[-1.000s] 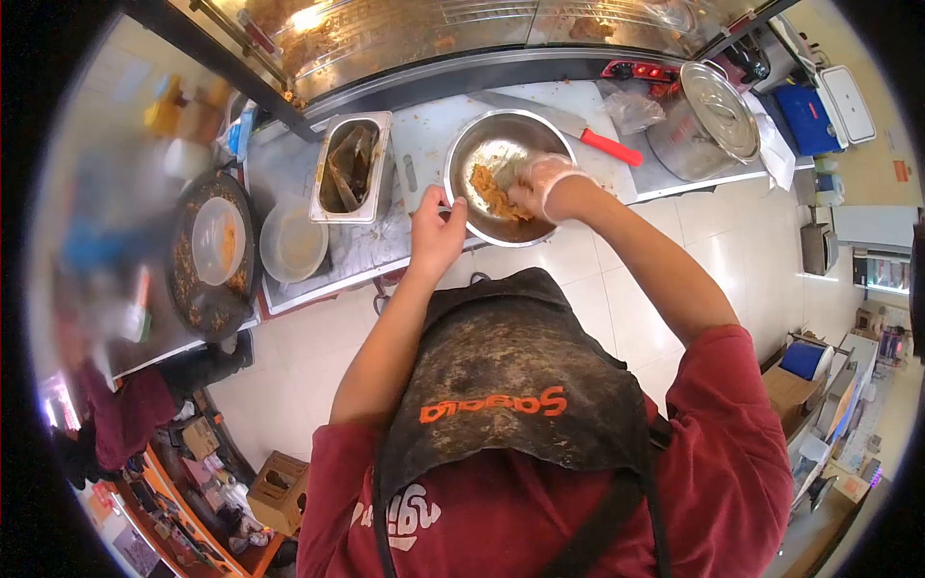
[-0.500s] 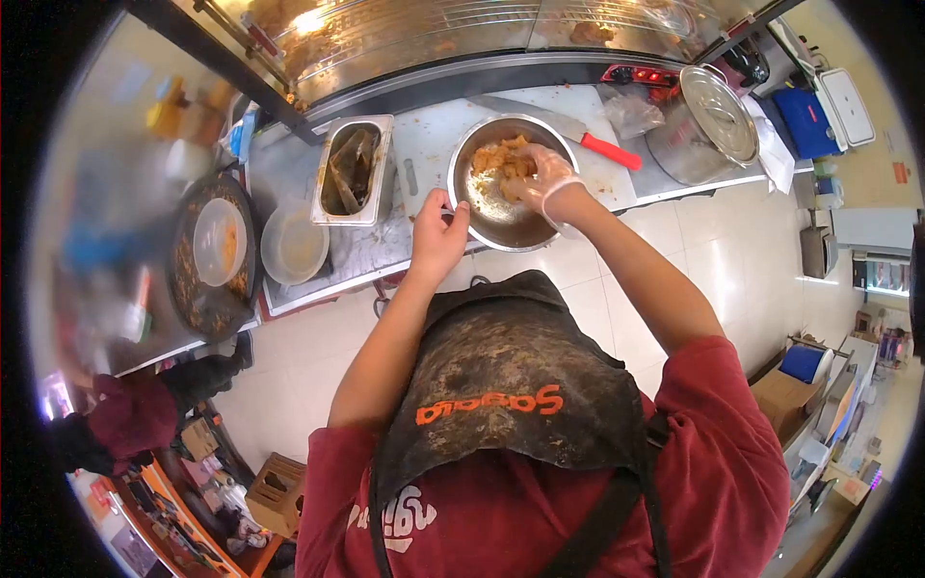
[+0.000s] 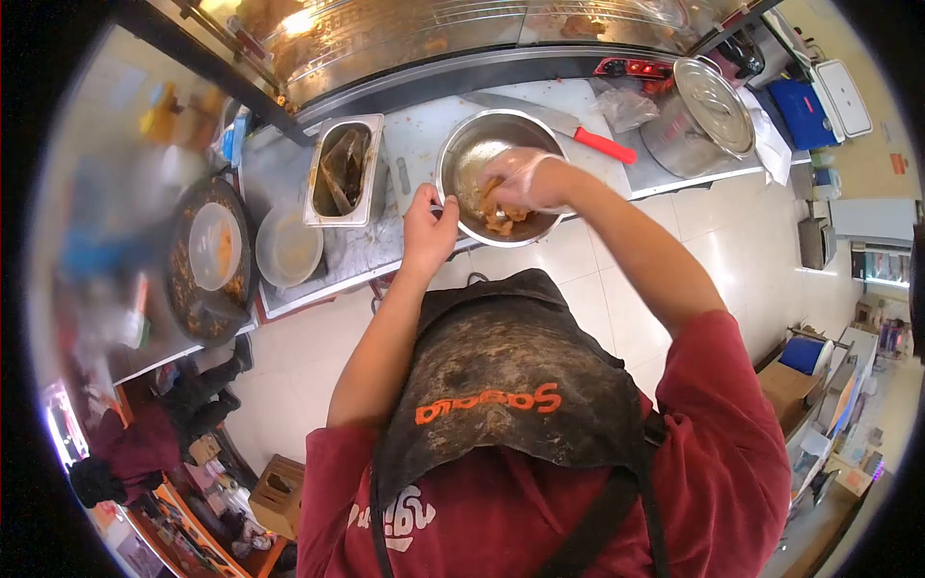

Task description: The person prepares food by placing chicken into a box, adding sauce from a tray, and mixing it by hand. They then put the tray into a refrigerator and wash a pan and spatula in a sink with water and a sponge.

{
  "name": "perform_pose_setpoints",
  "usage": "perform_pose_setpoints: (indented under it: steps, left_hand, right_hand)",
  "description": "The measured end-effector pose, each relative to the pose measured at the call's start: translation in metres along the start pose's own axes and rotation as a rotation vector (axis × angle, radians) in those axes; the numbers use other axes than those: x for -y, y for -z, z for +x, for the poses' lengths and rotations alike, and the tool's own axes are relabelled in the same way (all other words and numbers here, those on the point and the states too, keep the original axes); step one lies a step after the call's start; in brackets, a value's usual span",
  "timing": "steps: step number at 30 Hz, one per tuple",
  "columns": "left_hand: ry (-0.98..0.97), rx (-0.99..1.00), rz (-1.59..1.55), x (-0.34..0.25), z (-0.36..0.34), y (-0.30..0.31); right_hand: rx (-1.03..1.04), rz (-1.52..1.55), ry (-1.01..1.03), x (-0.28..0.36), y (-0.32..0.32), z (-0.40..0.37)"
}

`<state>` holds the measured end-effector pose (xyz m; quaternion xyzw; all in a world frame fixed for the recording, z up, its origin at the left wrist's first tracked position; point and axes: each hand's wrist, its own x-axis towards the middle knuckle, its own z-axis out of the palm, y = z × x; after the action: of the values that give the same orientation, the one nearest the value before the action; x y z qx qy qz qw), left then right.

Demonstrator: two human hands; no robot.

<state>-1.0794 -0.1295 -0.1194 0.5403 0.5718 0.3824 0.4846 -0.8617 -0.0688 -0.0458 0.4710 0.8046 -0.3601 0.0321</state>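
Note:
A round steel mixing bowl (image 3: 472, 144) stands at the counter's front edge. My left hand (image 3: 431, 229) is closed on its left rim, thumb over the edge. My right hand (image 3: 528, 180), in a clear plastic glove, reaches down inside the bowl. Its fingers are curled around some orange-brown food pieces (image 3: 501, 220), which look like seasoned meat; more of them lie just below the fingertips, near the bowl's front wall. The glove hides part of the food. Behind the bowl, on a white cutting board (image 3: 414, 135), lies a large knife with a red handle (image 3: 604, 144).
Left of the bowl are a steel container (image 3: 371, 197) with dark contents, a translucent tub (image 3: 289, 249) and a wide dark pan (image 3: 183, 303) holding another tub. A lidded steel pot (image 3: 674, 135) stands right. A lit glass display cabinet (image 3: 434, 39) runs behind. Another person (image 3: 135, 438) is at lower left.
My right hand has moved left and turned down in the bowl, and the food has shifted from the back to the front. My left hand still grips the rim.

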Motion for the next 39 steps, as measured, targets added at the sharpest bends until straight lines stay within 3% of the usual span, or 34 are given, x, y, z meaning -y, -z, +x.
perform_pose_setpoints:
  steps: [1, 3, 5, 6, 9, 10, 15, 17, 21, 22, 25, 26, 27, 28, 29, 31, 33, 35, 38, 39]
  left_hand:
    - [-0.020, -0.009, -0.013, 0.001, 0.000, 0.000]
    - [-0.041, -0.030, -0.020, 0.003, -0.001, 0.001]
    - [-0.051, -0.050, -0.009, -0.003, -0.001, 0.001]
    - [-0.085, -0.086, -0.016, -0.003, -0.001, -0.002]
    - [-0.153, -0.175, -0.006, -0.001, -0.002, -0.012]
    - [-0.156, -0.188, 0.015, 0.000, -0.002, -0.013]
    - [-0.077, -0.120, 0.068, -0.005, -0.004, -0.007]
    - [-0.068, -0.094, -0.008, -0.001, -0.003, -0.006]
    - [-0.135, -0.127, -0.031, -0.008, 0.000, -0.004]
    - [-0.152, -0.132, 0.009, -0.008, 0.001, -0.002]
    - [-0.115, -0.127, 0.028, -0.009, 0.002, 0.000]
    - [-0.093, -0.118, 0.017, -0.010, 0.003, -0.001]
    - [-0.150, -0.129, 0.043, -0.011, 0.003, -0.001]
    - [-0.220, -0.140, 0.064, -0.010, 0.003, -0.001]
    - [-0.299, -0.150, 0.079, -0.011, 0.006, -0.004]
    - [-0.217, -0.150, 0.150, -0.005, 0.005, -0.003]
    - [-0.162, -0.123, 0.138, -0.010, 0.000, -0.002]
    - [-0.214, -0.171, 0.104, 0.009, 0.005, -0.003]
    - [-0.133, -0.155, 0.011, 0.011, 0.007, -0.003]
    - [-0.082, -0.132, -0.026, 0.006, 0.006, -0.002]
  right_hand:
    - [-0.028, -0.007, 0.051, -0.011, 0.009, -0.002]
    - [0.004, -0.057, -0.061, -0.018, 0.007, -0.006]
    - [-0.010, -0.154, -0.074, 0.019, 0.016, -0.027]
    - [0.043, -0.152, -0.241, 0.019, 0.004, -0.023]
    - [-0.296, -0.105, -0.111, 0.016, -0.040, 0.001]
    - [-0.302, -0.069, -0.188, 0.011, -0.056, 0.018]
    - [-0.338, 0.982, -0.307, 0.025, -0.047, 0.022]
    - [-0.322, 1.558, -0.203, 0.009, -0.040, 0.010]
    - [-0.166, 1.127, -0.150, -0.008, -0.007, -0.018]
    - [-0.079, 0.899, -0.183, -0.008, -0.001, -0.013]
    - [-0.280, -0.009, -0.175, 0.015, -0.002, -0.012]
    - [-0.223, -0.009, -0.138, 0.034, 0.009, -0.013]
    - [-0.320, -0.070, 0.087, 0.010, -0.014, 0.009]
    - [-0.231, -0.159, 0.005, 0.047, 0.004, -0.008]
    - [-0.341, -0.278, 0.139, 0.016, -0.027, 0.019]
    - [0.044, -0.319, 0.032, 0.043, 0.006, 0.027]
    - [-0.121, -0.341, -0.066, 0.020, -0.015, 0.047]
    - [-0.410, -0.096, -0.184, -0.001, -0.016, 0.045]
    - [-0.482, 0.295, -0.413, -0.010, -0.007, 0.027]
    - [-0.471, 0.271, -0.312, -0.012, -0.008, 0.015]
